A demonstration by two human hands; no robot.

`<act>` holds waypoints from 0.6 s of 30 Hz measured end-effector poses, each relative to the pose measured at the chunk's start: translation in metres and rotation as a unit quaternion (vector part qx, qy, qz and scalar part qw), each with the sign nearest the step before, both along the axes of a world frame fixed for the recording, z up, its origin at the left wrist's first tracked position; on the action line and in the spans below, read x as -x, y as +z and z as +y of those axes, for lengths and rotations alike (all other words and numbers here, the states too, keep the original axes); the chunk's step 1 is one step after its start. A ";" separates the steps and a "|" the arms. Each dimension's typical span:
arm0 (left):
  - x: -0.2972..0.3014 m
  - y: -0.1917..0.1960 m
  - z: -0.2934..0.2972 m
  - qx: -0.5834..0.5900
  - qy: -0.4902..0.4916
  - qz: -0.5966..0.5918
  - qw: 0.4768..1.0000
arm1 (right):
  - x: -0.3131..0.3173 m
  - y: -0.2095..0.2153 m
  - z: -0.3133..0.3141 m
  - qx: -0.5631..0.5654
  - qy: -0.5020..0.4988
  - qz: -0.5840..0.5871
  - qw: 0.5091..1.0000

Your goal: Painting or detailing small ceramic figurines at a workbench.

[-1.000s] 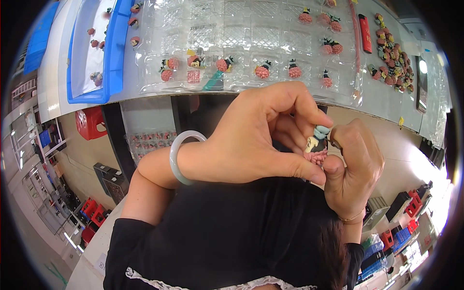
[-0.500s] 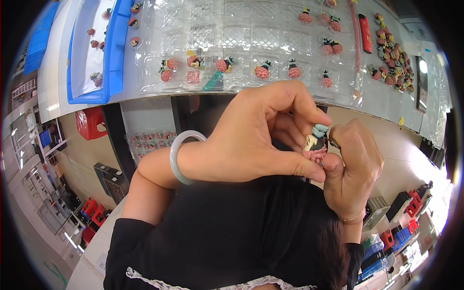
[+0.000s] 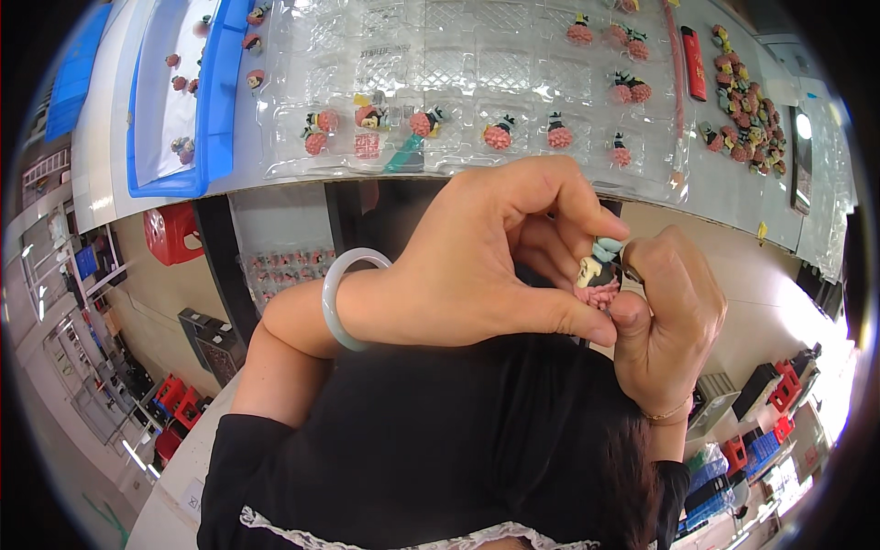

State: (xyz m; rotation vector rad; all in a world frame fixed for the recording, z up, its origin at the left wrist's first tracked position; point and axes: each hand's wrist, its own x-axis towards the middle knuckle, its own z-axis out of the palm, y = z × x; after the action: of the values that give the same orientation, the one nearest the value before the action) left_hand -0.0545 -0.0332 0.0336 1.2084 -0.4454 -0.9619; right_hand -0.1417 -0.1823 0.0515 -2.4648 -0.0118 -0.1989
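A small painted figurine [image 3: 598, 275] with a blue-green top, a cream face, dark hair and a pink bumpy base is held up in front of my chest. My left hand [image 3: 495, 257], with a pale bangle at its wrist, pinches it between thumb and forefinger. Close against the figurine's right side is my right hand [image 3: 674, 307], its fingers curled and its thumb by the pink base. Whatever those right fingers grip is hidden. Beyond my hands, several similar figurines [image 3: 498, 135] lie in a clear plastic blister tray [image 3: 458, 69] on the table.
A blue bin [image 3: 170, 183] with a few figurine pieces stands at the left of the table. At the right lie a heap of figurines [image 3: 747, 119], a red lighter-like object [image 3: 693, 64] and a dark flat device [image 3: 802, 170]. A red stool [image 3: 170, 234] shows below the table's left side.
Very little differs. Both hands keep the same hold around the figurine, with only a slight shift of the right hand.
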 end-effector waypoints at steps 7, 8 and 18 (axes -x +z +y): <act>-0.001 0.000 0.003 0.000 -0.007 -0.004 1.000 | 0.000 -0.002 0.003 -0.005 -0.004 -0.008 1.000; -0.001 0.001 0.003 0.000 -0.008 -0.004 1.000 | -0.001 -0.002 0.003 -0.008 -0.012 -0.013 1.000; 0.003 0.001 -0.005 0.006 -0.002 0.001 1.000 | 0.002 0.000 -0.005 -0.004 -0.021 -0.013 1.000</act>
State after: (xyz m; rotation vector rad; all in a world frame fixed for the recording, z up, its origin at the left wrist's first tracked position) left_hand -0.0577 -0.0385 0.0350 1.1965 -0.4507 -0.9620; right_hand -0.1442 -0.1871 0.0517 -2.4558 0.0294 -0.2492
